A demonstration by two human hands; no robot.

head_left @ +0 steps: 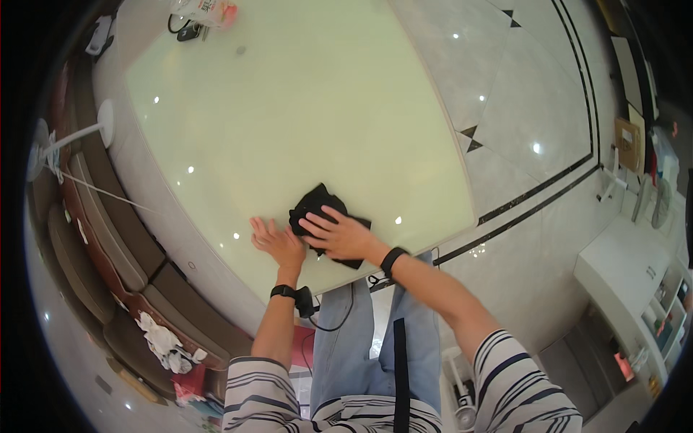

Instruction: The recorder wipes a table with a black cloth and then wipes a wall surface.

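A bunched piece of black cloth (319, 201) lies on the pale green tabletop (303, 119), close to its near edge. My right hand (341, 235) rests flat over the cloth with its fingers spread; the palm hides part of it. To the left, my left hand (279, 246) is on the tabletop, its fingers apart and its thumb side at the cloth's left edge. Both wrists wear black bands, and a small black device with a cable hangs by the left one. Whether the cloth is folded under my right palm cannot be seen.
At the table's far left are a printed plastic bag (203, 11) and a small black item (189, 31). A brown sofa (108, 205) runs along the left, with a white standing fan (106, 123) beside it. A white cabinet (622, 260) stands at the right.
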